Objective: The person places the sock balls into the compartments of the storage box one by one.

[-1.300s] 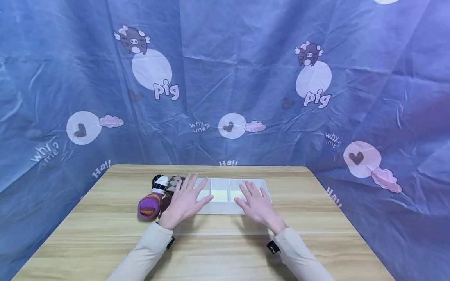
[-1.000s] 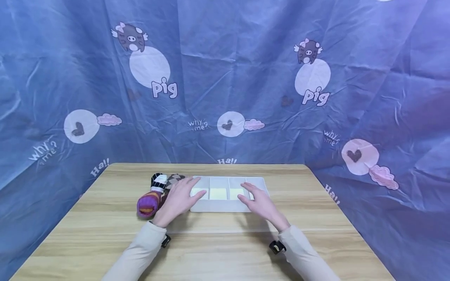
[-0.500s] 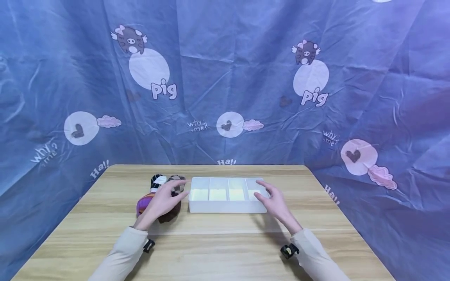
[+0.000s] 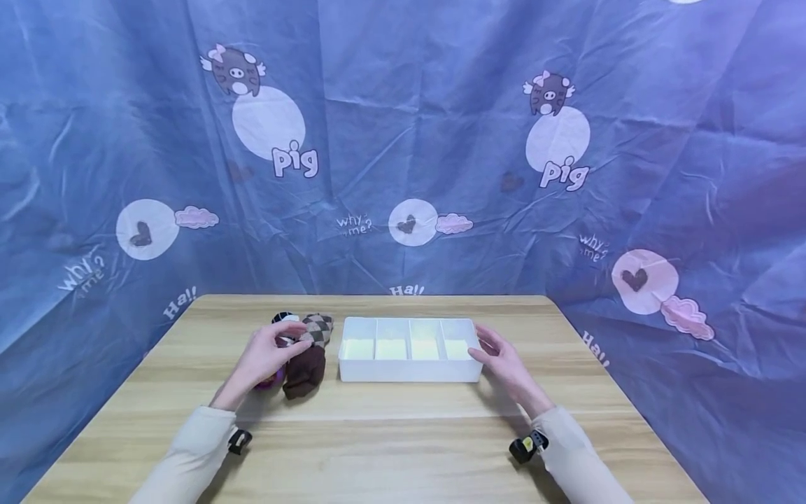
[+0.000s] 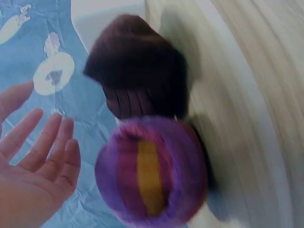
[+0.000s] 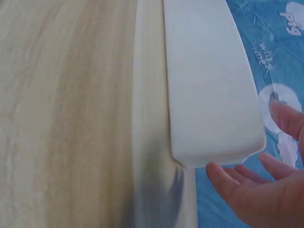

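My left hand (image 4: 259,358) hovers over the rolled socks at the left, fingers loosely bent and nothing between them. Beneath it, mostly hidden in the head view, lies a purple striped sock roll (image 5: 149,173) with a yellow band. Just right of the hand are a dark brown sock roll (image 4: 305,371) and, behind it, a grey-brown checked sock roll (image 4: 317,327). A black-and-white sock roll (image 4: 285,318) shows past the fingers. My right hand (image 4: 506,365) is at the right end of a white divided box (image 4: 409,371), thumb by its front corner, fingers around its end.
The box's several compartments hold no objects. It stands toward the back of the wooden table (image 4: 390,448), right of the socks. A blue printed curtain (image 4: 403,154) hangs behind and along both sides of the table.
Both hands have drawn apart from above the box: the left moved left over the socks, the right moved right to the box's end. The box and socks stay in place.
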`<act>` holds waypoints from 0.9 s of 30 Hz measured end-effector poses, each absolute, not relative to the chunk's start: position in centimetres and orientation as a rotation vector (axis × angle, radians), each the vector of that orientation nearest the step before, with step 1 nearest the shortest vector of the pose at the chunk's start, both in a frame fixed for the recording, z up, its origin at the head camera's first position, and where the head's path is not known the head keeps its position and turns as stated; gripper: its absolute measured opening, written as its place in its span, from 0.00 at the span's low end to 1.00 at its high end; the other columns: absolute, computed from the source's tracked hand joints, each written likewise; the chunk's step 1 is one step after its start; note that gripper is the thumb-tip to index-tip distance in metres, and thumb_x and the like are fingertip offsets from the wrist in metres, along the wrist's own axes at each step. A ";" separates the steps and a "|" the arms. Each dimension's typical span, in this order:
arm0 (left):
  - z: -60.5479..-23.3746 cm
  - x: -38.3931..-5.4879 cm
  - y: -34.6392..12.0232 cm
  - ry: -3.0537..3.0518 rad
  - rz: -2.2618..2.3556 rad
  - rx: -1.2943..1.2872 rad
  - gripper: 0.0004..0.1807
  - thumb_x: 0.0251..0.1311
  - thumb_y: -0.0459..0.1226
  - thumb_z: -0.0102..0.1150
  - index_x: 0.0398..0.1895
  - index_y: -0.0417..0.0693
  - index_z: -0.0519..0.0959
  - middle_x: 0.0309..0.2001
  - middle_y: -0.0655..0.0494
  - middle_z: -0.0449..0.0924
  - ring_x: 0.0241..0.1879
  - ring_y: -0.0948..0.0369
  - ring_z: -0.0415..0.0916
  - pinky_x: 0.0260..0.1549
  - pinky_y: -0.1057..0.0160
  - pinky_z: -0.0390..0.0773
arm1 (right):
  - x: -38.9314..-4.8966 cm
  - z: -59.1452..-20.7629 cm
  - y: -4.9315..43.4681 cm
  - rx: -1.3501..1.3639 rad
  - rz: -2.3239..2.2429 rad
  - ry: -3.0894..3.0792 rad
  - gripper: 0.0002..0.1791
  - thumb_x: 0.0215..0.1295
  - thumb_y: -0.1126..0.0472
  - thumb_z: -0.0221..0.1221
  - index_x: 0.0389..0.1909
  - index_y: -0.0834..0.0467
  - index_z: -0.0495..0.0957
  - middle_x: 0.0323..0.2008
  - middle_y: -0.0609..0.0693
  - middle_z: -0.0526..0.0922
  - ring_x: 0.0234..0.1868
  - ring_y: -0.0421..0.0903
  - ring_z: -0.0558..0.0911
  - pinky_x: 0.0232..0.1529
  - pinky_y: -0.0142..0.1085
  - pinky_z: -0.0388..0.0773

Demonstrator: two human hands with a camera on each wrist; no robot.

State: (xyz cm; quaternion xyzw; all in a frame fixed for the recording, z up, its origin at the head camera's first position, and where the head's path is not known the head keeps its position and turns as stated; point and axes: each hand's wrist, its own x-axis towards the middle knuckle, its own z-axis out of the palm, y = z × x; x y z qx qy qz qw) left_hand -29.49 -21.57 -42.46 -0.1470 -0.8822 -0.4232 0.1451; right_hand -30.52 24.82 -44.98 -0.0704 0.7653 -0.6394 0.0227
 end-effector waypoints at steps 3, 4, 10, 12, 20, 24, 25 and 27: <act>-42.6 -29.6 -22.5 -2.545 -1.260 -0.400 0.23 0.56 0.41 0.70 0.52 0.39 0.81 0.49 0.40 0.84 0.40 0.53 0.83 0.39 0.69 0.79 | -30.7 -45.4 25.5 -0.189 -1.976 2.305 0.39 0.68 0.65 0.58 0.75 0.63 0.51 0.75 0.66 0.53 0.75 0.62 0.56 0.73 0.53 0.57; -42.7 -29.6 -22.8 -2.544 -1.270 -0.393 0.23 0.56 0.41 0.70 0.52 0.39 0.81 0.50 0.40 0.84 0.41 0.53 0.83 0.40 0.68 0.80 | -30.6 -45.6 25.7 -0.176 -1.963 2.297 0.39 0.68 0.64 0.58 0.75 0.63 0.51 0.75 0.66 0.53 0.74 0.63 0.56 0.72 0.53 0.57; -42.9 -29.3 -24.5 -2.523 -1.355 -0.341 0.23 0.55 0.41 0.71 0.53 0.41 0.81 0.55 0.43 0.82 0.57 0.43 0.75 0.57 0.45 0.73 | -30.8 -46.0 26.1 -0.140 -1.955 2.250 0.40 0.67 0.63 0.60 0.76 0.60 0.52 0.75 0.66 0.51 0.73 0.63 0.57 0.71 0.53 0.61; -42.9 -29.1 -25.2 -2.517 -1.391 -0.316 0.25 0.54 0.43 0.72 0.54 0.42 0.81 0.58 0.43 0.80 0.60 0.40 0.72 0.59 0.41 0.70 | -30.9 -46.0 26.1 -0.138 -1.965 2.230 0.40 0.67 0.63 0.60 0.76 0.60 0.52 0.75 0.66 0.50 0.73 0.63 0.58 0.70 0.51 0.63; -43.7 -28.6 -27.2 -2.553 -1.646 -0.357 0.33 0.55 0.39 0.71 0.63 0.35 0.72 0.58 0.30 0.75 0.44 0.61 0.82 0.42 0.67 0.81 | -31.2 -46.1 25.9 -0.101 -1.974 2.199 0.40 0.68 0.62 0.60 0.76 0.58 0.52 0.76 0.66 0.50 0.71 0.63 0.61 0.66 0.47 0.70; -43.8 -28.5 -27.9 -2.546 -1.699 -0.309 0.33 0.56 0.39 0.70 0.64 0.36 0.71 0.60 0.32 0.75 0.50 0.61 0.79 0.48 0.73 0.74 | -31.1 -46.2 25.8 -0.098 -1.974 2.195 0.40 0.68 0.61 0.60 0.76 0.57 0.52 0.76 0.65 0.50 0.71 0.63 0.61 0.66 0.47 0.70; -43.8 -28.5 -28.1 -2.549 -1.697 -0.289 0.34 0.56 0.40 0.70 0.64 0.37 0.71 0.61 0.34 0.74 0.54 0.57 0.78 0.51 0.72 0.72 | -31.1 -46.2 25.8 -0.095 -1.979 2.188 0.40 0.68 0.61 0.60 0.76 0.57 0.52 0.76 0.64 0.50 0.72 0.62 0.61 0.66 0.47 0.70; -43.8 -28.5 -28.4 -2.557 -1.692 -0.270 0.34 0.57 0.42 0.69 0.64 0.37 0.71 0.64 0.36 0.71 0.61 0.48 0.71 0.58 0.65 0.68 | -31.1 -46.1 25.8 -0.097 -1.974 2.186 0.40 0.68 0.61 0.60 0.76 0.57 0.51 0.76 0.65 0.49 0.72 0.62 0.60 0.67 0.49 0.68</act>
